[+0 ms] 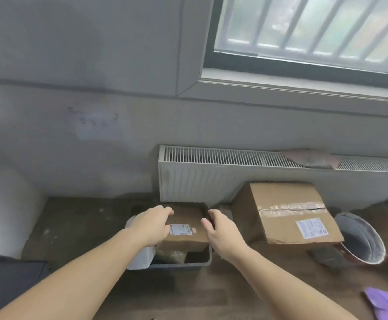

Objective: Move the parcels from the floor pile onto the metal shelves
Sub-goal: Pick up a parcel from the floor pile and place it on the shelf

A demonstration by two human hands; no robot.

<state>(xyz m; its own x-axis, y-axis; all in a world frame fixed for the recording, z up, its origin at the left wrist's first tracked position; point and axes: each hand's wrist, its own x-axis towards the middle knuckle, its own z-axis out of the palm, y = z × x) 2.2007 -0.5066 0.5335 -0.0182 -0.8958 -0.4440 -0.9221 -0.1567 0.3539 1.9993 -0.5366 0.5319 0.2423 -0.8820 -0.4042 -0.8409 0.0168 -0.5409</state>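
Note:
A small cardboard parcel with a white label rests on top of a grey plastic bin on the floor by the wall. My left hand lies over the parcel's left edge with its fingers lightly bent. At the parcel's right edge my right hand has its thumb on the top and its fingers at the far corner. Neither hand plainly grips the parcel. A larger taped cardboard parcel leans to the right of the bin. The metal shelves are out of view.
A white soft package sits at the bin's left side. A white radiator stands on the wall behind, under a barred window. A round bucket lies at the right, and a purple bag at the bottom right.

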